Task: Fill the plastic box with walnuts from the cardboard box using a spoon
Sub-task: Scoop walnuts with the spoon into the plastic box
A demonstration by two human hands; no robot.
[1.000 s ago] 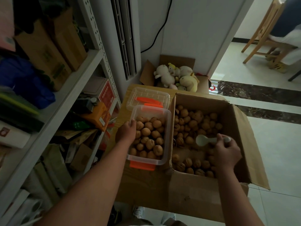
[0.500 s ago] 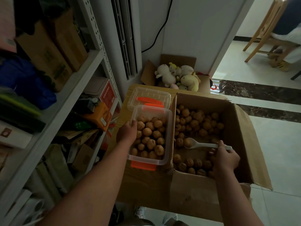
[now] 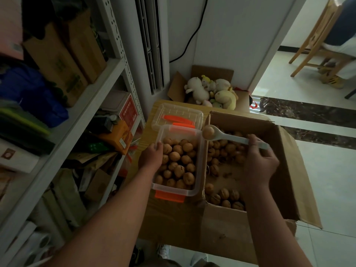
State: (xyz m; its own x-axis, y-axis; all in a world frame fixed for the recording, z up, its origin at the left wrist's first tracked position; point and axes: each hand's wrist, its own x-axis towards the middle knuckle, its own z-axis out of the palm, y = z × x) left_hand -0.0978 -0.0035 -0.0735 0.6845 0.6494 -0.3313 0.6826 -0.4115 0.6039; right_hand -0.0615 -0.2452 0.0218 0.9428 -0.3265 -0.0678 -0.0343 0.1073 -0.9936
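**Spoon with one walnut, held over the box edge**

Right hand (image 3: 259, 162): grip clamped on the handle of a pale plastic spoon (image 3: 229, 136). Spoon lies near level, long axis running right to left, bowl pointing left, one walnut (image 3: 208, 131) in the bowl. Bowl sits above the left wall of the cardboard box (image 3: 292, 170), just beside the far right corner of the plastic box (image 3: 195, 191).

Left hand (image 3: 151, 158): grip closed over the left rim of the plastic box, fingertips inside against the walnuts; box nearly full, orange latch at the near end.

Surroundings: clear lid (image 3: 177, 117) with orange clips just behind the plastic box, touching it; both on a wooden bench (image 3: 149, 122). Shelving unit (image 3: 81, 105) crowds the left. Carton of plush toys (image 3: 211, 91) beyond. Wooden chair (image 3: 316, 43) well apart, far right.
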